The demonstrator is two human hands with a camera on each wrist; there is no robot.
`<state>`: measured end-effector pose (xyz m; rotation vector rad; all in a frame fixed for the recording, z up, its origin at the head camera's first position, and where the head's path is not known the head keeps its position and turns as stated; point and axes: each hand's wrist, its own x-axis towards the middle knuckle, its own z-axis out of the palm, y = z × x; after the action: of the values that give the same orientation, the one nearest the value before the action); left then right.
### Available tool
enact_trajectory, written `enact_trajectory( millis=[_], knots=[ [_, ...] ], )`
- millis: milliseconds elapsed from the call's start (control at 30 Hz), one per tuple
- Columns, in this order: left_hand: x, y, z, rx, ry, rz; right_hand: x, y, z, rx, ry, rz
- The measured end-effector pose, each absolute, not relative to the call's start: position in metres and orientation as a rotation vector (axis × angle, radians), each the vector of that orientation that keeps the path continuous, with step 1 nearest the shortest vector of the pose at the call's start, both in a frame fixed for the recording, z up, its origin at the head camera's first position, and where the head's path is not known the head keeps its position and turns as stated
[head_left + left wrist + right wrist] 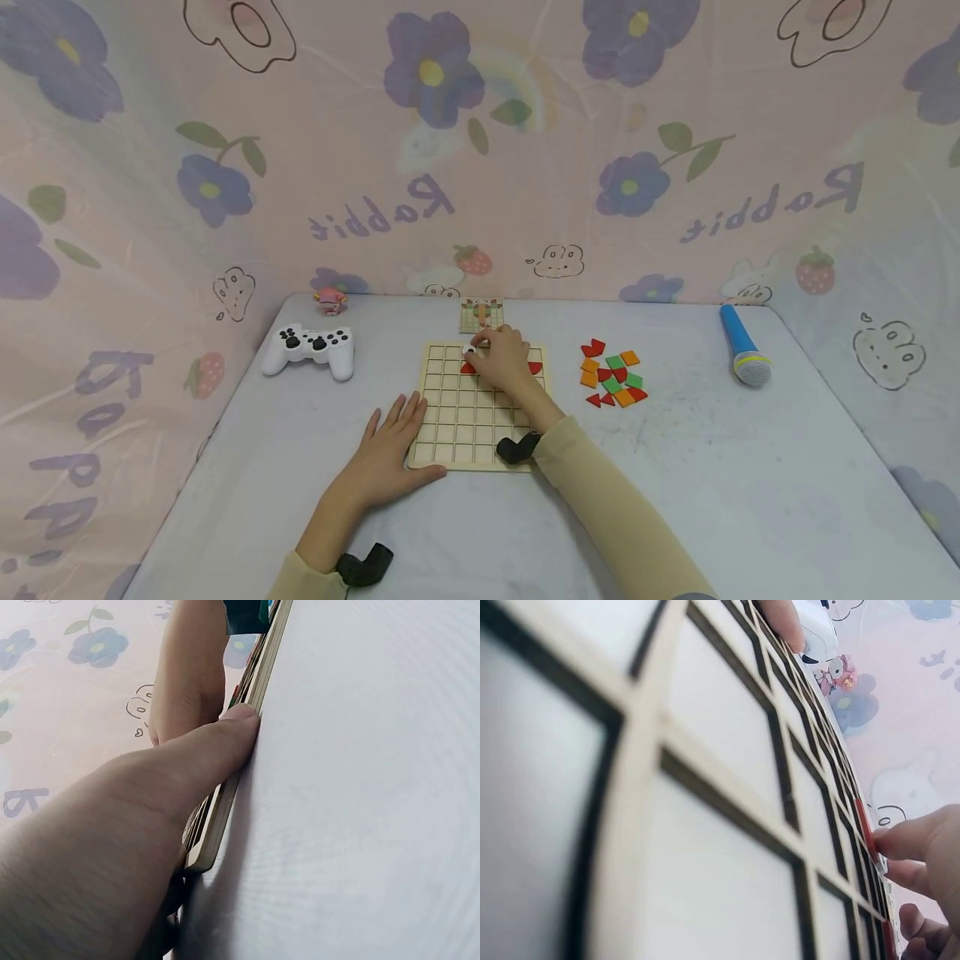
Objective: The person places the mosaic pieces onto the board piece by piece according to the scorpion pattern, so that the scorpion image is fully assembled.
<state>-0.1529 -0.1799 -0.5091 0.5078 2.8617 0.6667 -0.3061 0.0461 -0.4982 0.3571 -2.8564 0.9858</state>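
Note:
A wooden grid board (454, 433) lies on the white table. My left hand (386, 454) rests on its left side, fingers straight, with the thumb at the front edge; in the left wrist view the thumb (217, 742) presses against the board's rim (214, 832). My right hand (502, 358) reaches over the board's far rows and pinches a small white tile with a black dot (469, 351). Just below that tile sits a red tile (468, 367), also seen in the right wrist view. Farther right on the board is another red tile (535, 367). The right hand hides the squares between them.
A small pattern card (482, 315) lies behind the board. Loose red, orange and green tiles (615, 375) are scattered to the right. A white game controller (309, 350) and a pink figurine (330, 301) are at left, a blue toy microphone (744, 346) at far right.

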Motion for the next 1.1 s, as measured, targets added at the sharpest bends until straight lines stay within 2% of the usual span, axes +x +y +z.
enact_trajectory(
  millis=[1100],
  knots=[
    [-0.1535, -0.1808, -0.5103, 0.514, 2.870, 0.648, -0.3069, 0.0424, -0.4936, 0.367, -2.904, 0.845]
  ],
)
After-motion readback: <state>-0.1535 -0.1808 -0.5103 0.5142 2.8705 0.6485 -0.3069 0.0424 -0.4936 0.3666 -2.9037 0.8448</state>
